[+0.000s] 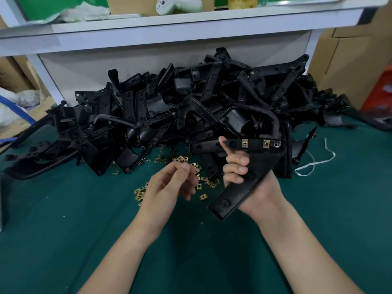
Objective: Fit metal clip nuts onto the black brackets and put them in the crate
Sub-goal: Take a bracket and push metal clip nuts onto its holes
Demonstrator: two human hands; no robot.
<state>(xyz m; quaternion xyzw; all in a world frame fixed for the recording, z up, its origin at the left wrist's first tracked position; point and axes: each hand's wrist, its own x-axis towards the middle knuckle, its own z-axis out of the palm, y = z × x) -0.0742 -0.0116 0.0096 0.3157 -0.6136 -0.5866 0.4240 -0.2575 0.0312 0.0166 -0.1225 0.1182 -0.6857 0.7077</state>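
Our right hand (263, 194) grips a black bracket (229, 200) above the green mat (84, 230), two clip nuts (245, 143) on its top bar. Left hand (169, 183) blurred, fingers curled; we cannot tell whether it pinches anything. It partly hides the loose nuts (209, 183).

A green mat (63, 240) covers the table. Across the top of the frame runs a white shelf (191, 28) bearing 1 white game controller (180, 5) and a cardboard box (127, 5). More cardboard boxes (347, 66) stand at the upper right. A white strap (316, 162) lies curled on the mat at the right.
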